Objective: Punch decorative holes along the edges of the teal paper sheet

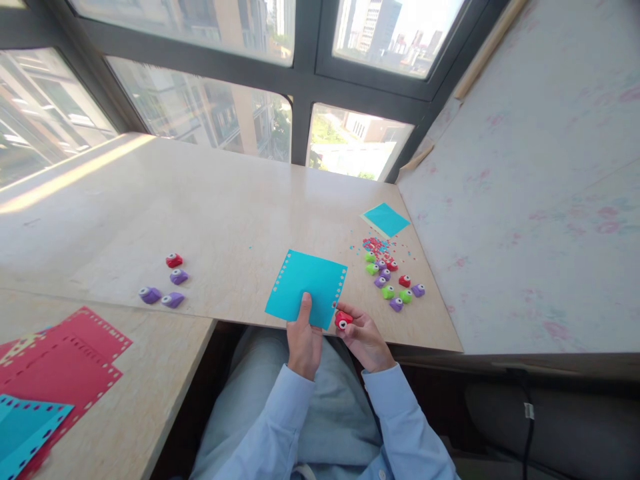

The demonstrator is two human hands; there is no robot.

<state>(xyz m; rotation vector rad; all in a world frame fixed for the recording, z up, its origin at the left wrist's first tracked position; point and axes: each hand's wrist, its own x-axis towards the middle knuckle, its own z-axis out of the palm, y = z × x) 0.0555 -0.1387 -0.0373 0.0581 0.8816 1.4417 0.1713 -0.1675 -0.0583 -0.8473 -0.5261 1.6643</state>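
My left hand grips a blue sheet of paper by its near edge, thumb on top and fingers underneath. Small punched holes run along the sheet's left and right edges. In my right hand is a small red craft punch with a white, eye-like round button, held between thumb and fingers. The punch sits at the sheet's lower right edge, beside the row of holes; whether paper lies inside its slot cannot be made out.
Several purple, green and red punches lie at right, near red and blue confetti and stacked paper squares. More punches lie at left. Punched red sheets and a blue sheet rest at lower left. A wall bounds the right side.
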